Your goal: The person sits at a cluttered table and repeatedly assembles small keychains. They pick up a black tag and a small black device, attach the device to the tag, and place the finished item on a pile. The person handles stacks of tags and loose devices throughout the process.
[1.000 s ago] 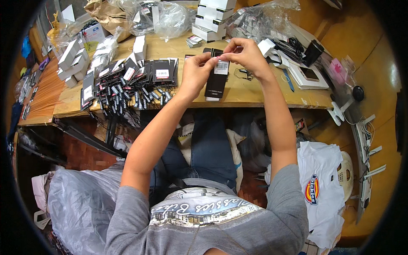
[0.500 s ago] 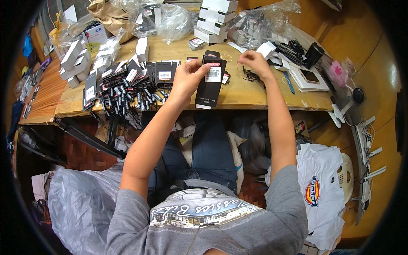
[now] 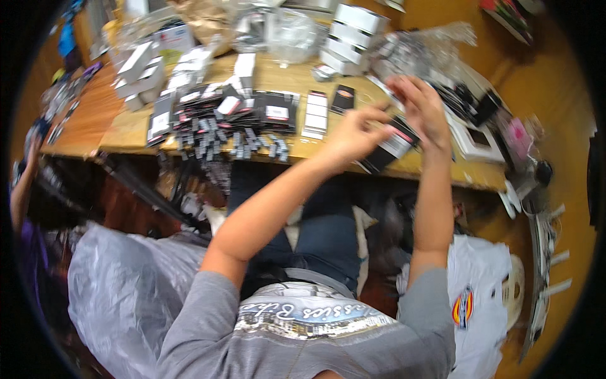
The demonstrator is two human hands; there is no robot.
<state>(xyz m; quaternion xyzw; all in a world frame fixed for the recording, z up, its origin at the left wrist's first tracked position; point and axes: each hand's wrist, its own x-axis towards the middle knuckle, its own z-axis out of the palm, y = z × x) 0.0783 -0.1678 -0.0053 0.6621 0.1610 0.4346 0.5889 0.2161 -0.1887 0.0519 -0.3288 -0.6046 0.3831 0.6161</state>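
Note:
My left hand point(image 3: 360, 136), blurred by motion, reaches over the right half of the table with bent fingers. Close beside it my right hand point(image 3: 424, 117) is raised, its fingers smeared. Between and below the two hands is a black hang tag point(image 3: 396, 146) with a white label, tilted; whether a hand grips it is unclear. To the left lie a strip of white labels point(image 3: 315, 114) and a smaller black tag point(image 3: 342, 100). Farther left spreads a large heap of black hang tags point(image 3: 211, 117) with their strings toward the front edge.
White boxes point(image 3: 353, 35) are stacked at the back, more white boxes point(image 3: 142, 76) at the left. Clear plastic bags point(image 3: 293, 35) lie behind the tags. A phone point(image 3: 481, 137) rests at the right. A grey plastic bag point(image 3: 120, 297) and white shirts point(image 3: 483, 303) flank me. Another person's arm point(image 3: 25, 183) shows far left.
My left hand has moved right toward my right hand, and the labelled tag has moved right too. The label strip and a black tag on the table have come into sight. The view has shifted.

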